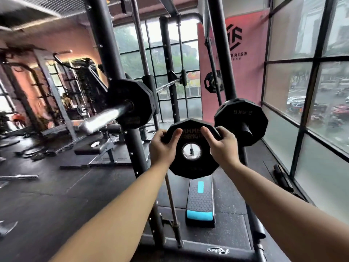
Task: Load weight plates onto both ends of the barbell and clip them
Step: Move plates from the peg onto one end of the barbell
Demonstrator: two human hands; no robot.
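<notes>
I hold a small black twelve-sided weight plate (190, 167) upright in front of me, with its steel-ringed centre hole facing me. My left hand (162, 146) grips its upper left edge and my right hand (222, 146) grips its upper right edge, thumbs on the face. The barbell (102, 120) rests in the rack at the left, its bare chrome sleeve end pointing toward me, with a large black plate (136, 103) on it. Another black plate marked 2.5 kg (239, 118) sits on a storage peg to the right of the held plate.
Black rack uprights (113, 59) stand ahead and at the left. A black and blue step platform (201, 201) lies on the floor below the plate. A bench (98, 146) sits inside the rack. Windows (311, 91) line the right side. Loose bars and plates lie at far left.
</notes>
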